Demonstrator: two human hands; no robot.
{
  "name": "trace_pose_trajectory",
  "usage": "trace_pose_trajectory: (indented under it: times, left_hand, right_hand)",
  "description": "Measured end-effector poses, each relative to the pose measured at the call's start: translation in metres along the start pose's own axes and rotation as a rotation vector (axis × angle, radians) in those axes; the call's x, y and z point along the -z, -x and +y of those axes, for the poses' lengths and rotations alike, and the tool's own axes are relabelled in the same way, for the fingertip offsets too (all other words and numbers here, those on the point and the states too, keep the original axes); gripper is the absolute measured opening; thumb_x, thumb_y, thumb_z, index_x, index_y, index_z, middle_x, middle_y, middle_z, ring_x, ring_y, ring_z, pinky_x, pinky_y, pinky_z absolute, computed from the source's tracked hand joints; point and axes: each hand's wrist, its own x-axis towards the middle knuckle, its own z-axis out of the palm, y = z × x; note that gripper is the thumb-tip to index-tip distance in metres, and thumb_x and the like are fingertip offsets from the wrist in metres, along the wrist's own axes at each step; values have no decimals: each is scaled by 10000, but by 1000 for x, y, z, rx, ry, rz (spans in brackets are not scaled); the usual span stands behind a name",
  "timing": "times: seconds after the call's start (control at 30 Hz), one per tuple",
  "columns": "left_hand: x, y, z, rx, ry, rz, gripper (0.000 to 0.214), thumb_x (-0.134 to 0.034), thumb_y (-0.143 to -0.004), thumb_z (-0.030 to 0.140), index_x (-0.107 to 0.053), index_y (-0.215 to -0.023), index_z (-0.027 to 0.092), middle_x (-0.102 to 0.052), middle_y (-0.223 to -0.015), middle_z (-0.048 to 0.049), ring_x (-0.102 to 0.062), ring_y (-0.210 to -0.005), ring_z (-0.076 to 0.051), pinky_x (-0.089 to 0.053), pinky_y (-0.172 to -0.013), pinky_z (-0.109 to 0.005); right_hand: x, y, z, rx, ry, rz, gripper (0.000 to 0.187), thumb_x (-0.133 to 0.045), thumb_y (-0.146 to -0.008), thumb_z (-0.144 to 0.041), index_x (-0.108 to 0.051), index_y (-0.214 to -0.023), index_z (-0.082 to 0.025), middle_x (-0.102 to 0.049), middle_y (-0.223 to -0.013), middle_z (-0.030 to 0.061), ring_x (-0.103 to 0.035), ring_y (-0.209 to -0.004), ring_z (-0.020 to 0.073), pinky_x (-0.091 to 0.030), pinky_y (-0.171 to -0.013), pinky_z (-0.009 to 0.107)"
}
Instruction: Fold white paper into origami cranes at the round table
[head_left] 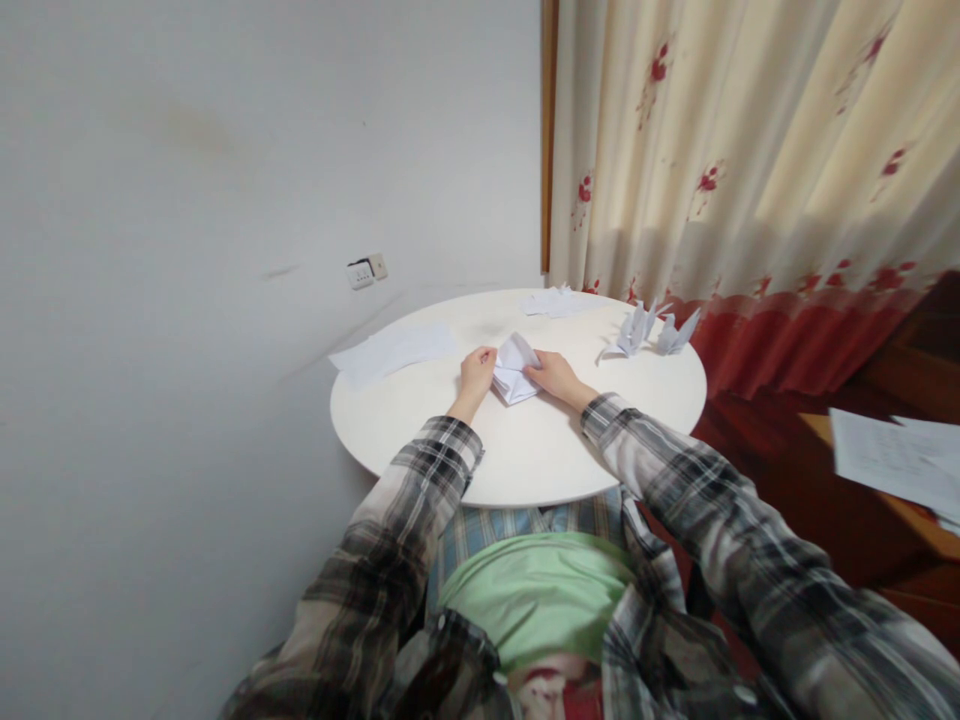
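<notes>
A partly folded piece of white paper (514, 378) is held over the middle of the round white table, with one flap standing up and layered folds below it. My left hand (475, 374) is closed on its left edge. My right hand (556, 378) pinches the right side, thumb on top of the folds. Some fingertips of both hands are hidden by the paper. On the table's right side stand folded paper cranes (634, 330), wings raised, beyond my right hand.
The round white table (420, 430) touches the wall on its left. Flat white sheets (394, 350) lie at its left edge, and more paper (556, 302) lies at the back. A flowered curtain (720, 150) hangs behind. Printed papers (892, 455) rest on a wooden surface at right.
</notes>
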Motion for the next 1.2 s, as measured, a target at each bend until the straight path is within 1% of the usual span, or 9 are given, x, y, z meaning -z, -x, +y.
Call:
trace_pose_trajectory:
  times: [0.43,1.2]
  left_hand:
    - [0,1,2,-4,17,4,209,-475,-767,240,-662,-787,148,-689,-834,-53,-598,-827,-172,-439,-727,-252]
    - [1,2,6,24,-8,-8,212,-475,-766,232,-664,-796,140,-691,-853,-58,-598,-819,-166,-437,-730,-248]
  right_hand:
    - [-3,-2,2,20,9,-14,282,-457,-834,-294,-629,-1010,-157,-680,-967,91,-593,-832,177,-372,-674,234]
    - [0,-2,1,13,14,-28,291,-466,-847,-304,-621,-1045,-159,-678,-1003,90,-598,-864,170,-383,-703,223]
